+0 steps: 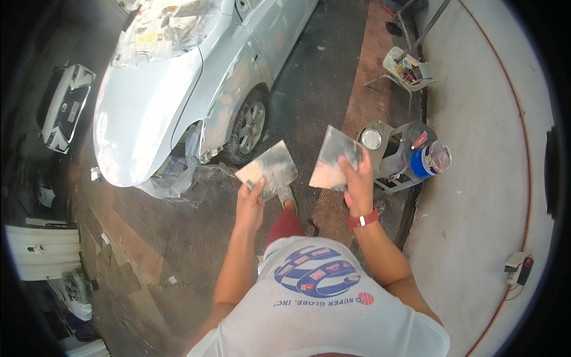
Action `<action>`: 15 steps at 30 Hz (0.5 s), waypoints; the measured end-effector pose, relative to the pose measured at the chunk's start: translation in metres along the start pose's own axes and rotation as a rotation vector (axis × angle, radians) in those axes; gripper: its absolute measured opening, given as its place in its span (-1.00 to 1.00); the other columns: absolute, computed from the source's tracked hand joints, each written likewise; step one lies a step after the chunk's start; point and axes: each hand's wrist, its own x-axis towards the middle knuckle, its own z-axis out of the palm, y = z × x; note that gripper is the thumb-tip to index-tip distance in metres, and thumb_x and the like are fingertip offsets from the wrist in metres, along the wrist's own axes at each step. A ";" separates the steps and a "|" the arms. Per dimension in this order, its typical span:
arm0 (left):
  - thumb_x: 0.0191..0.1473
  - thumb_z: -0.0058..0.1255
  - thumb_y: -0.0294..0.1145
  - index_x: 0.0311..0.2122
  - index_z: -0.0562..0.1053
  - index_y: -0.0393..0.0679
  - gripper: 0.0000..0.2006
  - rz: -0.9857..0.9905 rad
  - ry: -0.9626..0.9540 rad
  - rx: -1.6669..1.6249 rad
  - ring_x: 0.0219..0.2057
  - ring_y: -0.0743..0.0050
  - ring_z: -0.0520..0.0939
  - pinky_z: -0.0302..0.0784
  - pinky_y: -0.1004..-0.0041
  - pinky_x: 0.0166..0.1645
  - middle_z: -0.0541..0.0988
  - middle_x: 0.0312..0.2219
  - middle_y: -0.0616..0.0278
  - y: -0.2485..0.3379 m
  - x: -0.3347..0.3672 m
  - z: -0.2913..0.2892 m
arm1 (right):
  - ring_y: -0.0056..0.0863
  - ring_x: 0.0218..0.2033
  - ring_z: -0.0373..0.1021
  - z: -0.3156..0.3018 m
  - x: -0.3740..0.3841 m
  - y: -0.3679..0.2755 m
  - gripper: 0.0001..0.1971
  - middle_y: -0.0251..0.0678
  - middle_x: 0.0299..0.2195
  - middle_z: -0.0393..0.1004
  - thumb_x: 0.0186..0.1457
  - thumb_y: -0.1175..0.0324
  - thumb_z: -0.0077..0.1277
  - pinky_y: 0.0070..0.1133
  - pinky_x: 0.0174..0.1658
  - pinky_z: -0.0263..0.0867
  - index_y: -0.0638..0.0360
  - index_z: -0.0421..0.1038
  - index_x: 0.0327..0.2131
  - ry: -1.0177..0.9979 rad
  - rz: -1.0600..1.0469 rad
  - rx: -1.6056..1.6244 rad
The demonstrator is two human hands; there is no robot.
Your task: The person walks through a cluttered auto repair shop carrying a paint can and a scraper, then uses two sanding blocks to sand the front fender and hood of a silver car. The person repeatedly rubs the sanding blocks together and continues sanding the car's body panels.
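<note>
Presently, viewing from my remote post, I record both plates just off the centre of the view, side by side but apart, 12 o'clock being the top edge. The left plate (270, 168), toward 10, is clamped by the fingers of my left hand (249, 207); the right plate (333, 156), toward 2 to 3, is clamped by those of my right hand (360, 189). Each thumb lies over the upper face near an edge, with the other fingers mostly hidden. I judge this grip chosen to support the plates from below, keeping their smeared grey and tan faces upward and largely uncovered.

At 10 o'clock stands a pale car (151, 113). Newspaper (163, 30) overlies its windscreen, probably as masking; clear sheeting (187, 178) hangs below its front end, perhaps for the same purpose. At 3 o'clock a plastic stool (407, 130) bears a blue can (423, 163), a pale round tin (371, 139) and a red item (420, 140), presumably set there for easy reach. Between 1 and 2 o'clock, a pale chair (439, 71) carries small articles too jumbled to identify.
</note>
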 end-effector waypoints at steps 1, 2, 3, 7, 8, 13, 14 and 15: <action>0.38 0.13 -0.36 0.32 0.36 -0.22 -0.53 -0.004 -0.017 0.038 0.27 0.34 0.53 0.38 0.26 0.35 0.56 0.21 0.16 0.009 0.028 0.005 | -0.46 0.06 0.49 0.017 0.026 -0.002 -0.48 -0.19 0.07 0.49 0.27 0.54 0.24 -0.47 0.16 0.47 0.27 0.25 0.22 -0.047 0.009 -0.001; 0.36 0.15 -0.38 0.32 0.36 -0.22 -0.51 0.004 -0.037 0.069 0.26 0.37 0.52 0.37 0.28 0.34 0.55 0.20 0.17 0.020 0.053 0.013 | -0.47 0.06 0.49 0.038 0.050 -0.002 -0.50 -0.19 0.06 0.50 0.28 0.53 0.24 -0.48 0.15 0.47 0.28 0.26 0.21 -0.103 0.011 -0.005; 0.34 0.16 -0.40 0.33 0.35 -0.21 -0.50 0.011 -0.056 0.098 0.25 0.39 0.52 0.37 0.30 0.34 0.55 0.19 0.19 0.030 0.073 0.019 | -0.48 0.05 0.50 0.056 0.071 -0.001 -0.51 -0.19 0.06 0.50 0.29 0.51 0.24 -0.49 0.14 0.48 0.28 0.26 0.20 -0.160 0.014 -0.008; 0.35 0.16 -0.37 0.27 0.40 -0.21 -0.56 0.085 -0.229 0.184 0.10 0.55 0.51 0.38 0.39 0.26 0.56 0.07 0.27 0.085 0.152 0.056 | -0.53 0.00 0.49 0.110 0.165 0.005 -0.60 -0.21 0.01 0.54 0.29 0.43 0.25 -0.50 0.09 0.47 0.25 0.33 0.10 -0.074 -0.077 -0.056; 0.37 0.16 -0.33 0.26 0.42 -0.22 -0.57 0.084 -0.266 0.270 0.09 0.54 0.52 0.40 0.39 0.24 0.57 0.07 0.26 0.090 0.172 0.057 | -0.53 -0.01 0.50 0.119 0.179 0.002 -0.60 -0.23 0.01 0.54 0.29 0.44 0.25 -0.51 0.07 0.49 0.24 0.33 0.11 -0.098 -0.092 -0.207; 0.43 0.12 -0.17 0.19 0.51 -0.29 -0.58 0.042 -0.479 0.579 -0.04 0.59 0.58 0.51 0.41 0.06 0.65 -0.05 0.30 0.105 0.278 0.082 | -0.55 -0.04 0.54 0.124 0.250 -0.006 -0.58 -0.22 -0.03 0.57 0.27 0.45 0.25 -0.54 -0.03 0.55 0.19 0.33 0.12 -0.197 -0.103 -0.481; 0.43 0.13 -0.17 0.16 0.53 -0.30 -0.59 0.046 -0.473 0.620 -0.07 0.60 0.58 0.52 0.42 0.03 0.66 -0.09 0.31 0.107 0.297 0.093 | -0.54 -0.04 0.54 0.121 0.274 -0.008 -0.58 -0.22 -0.04 0.57 0.27 0.45 0.25 -0.55 -0.03 0.55 0.19 0.32 0.12 -0.125 -0.032 -0.410; 0.43 0.13 -0.17 0.13 0.54 -0.31 -0.60 0.050 -0.466 0.661 -0.10 0.61 0.58 0.52 0.43 0.00 0.67 -0.12 0.33 0.109 0.317 0.106 | -0.55 -0.06 0.54 0.118 0.302 -0.004 -0.58 -0.24 -0.03 0.55 0.29 0.45 0.24 -0.54 -0.05 0.55 0.19 0.31 0.13 0.009 -0.051 -0.024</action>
